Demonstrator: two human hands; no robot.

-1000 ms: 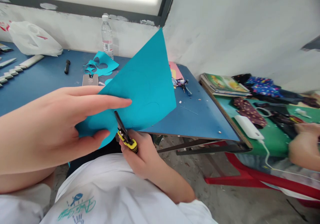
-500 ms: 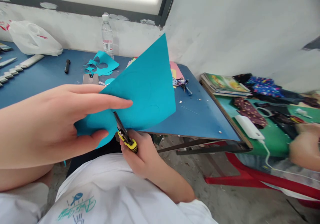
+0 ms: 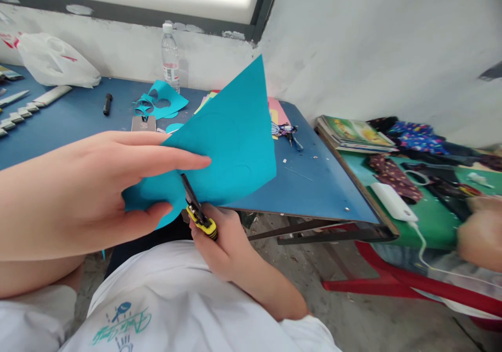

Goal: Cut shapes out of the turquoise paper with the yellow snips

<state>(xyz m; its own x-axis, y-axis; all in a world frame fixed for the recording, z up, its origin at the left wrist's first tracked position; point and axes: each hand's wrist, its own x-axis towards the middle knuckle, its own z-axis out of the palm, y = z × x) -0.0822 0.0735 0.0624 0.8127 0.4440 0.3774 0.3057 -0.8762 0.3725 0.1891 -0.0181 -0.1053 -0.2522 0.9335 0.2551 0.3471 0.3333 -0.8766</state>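
Note:
A sheet of turquoise paper [image 3: 239,132] is held up in front of me, its top corner pointing away, with faint curved lines on it. My left hand [image 3: 129,184] grips its left part, fingers over the upper face and thumb lower down. Below the sheet's near edge, my right hand [image 3: 223,237] is closed around scissors [image 3: 202,220] with yellow and black handles. Their dark blade lies against the paper between my left thumb and forefinger. The rest of the blades and most of the handles are hidden.
On the blue table [image 3: 314,184] lie cut turquoise scraps [image 3: 172,101], a black marker cap [image 3: 107,104] and a white plastic bag [image 3: 58,59]. A water bottle [image 3: 170,56] stands by the wall. At right, another person's hand [image 3: 480,231] is over a green table [image 3: 435,231] with a white power bank [image 3: 393,201].
The whole view has shifted very slightly. My hands, the paper and the scissors keep nearly the same positions relative to each other.

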